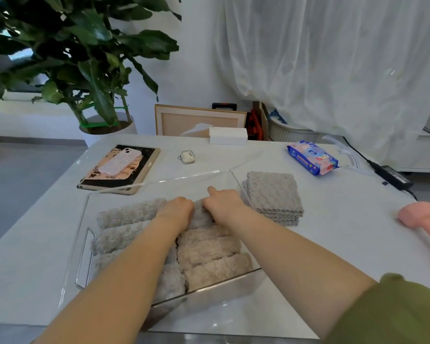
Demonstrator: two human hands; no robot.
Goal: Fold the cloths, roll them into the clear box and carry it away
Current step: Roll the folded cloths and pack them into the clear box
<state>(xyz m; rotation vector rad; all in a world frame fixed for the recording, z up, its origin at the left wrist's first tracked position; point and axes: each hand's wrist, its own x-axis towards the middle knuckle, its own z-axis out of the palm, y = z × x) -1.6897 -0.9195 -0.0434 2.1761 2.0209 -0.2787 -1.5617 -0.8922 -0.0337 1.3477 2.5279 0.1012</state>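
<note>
A clear box [85,256] with a wire handle stands on the white table in front of me. Several rolled fluffy cloths fill it in two columns, greyish rolls [124,213] on the left and beige rolls [209,256] on the right. Both my hands are inside the box at its far end, pressing down on one grey rolled cloth [199,214]. My left hand [176,212] grips the roll's left part. My right hand [224,204] holds its right part with the index finger pointing away. A stack of flat folded grey cloths [273,197] lies just right of the box.
Beyond the box lie a tablet [134,175] with a phone [121,161] on it, an earbud case [187,156], a small white carton [228,136] and a wipes pack [312,157]. A pink tool [418,216] lies at the right edge. A potted plant [85,58] stands behind.
</note>
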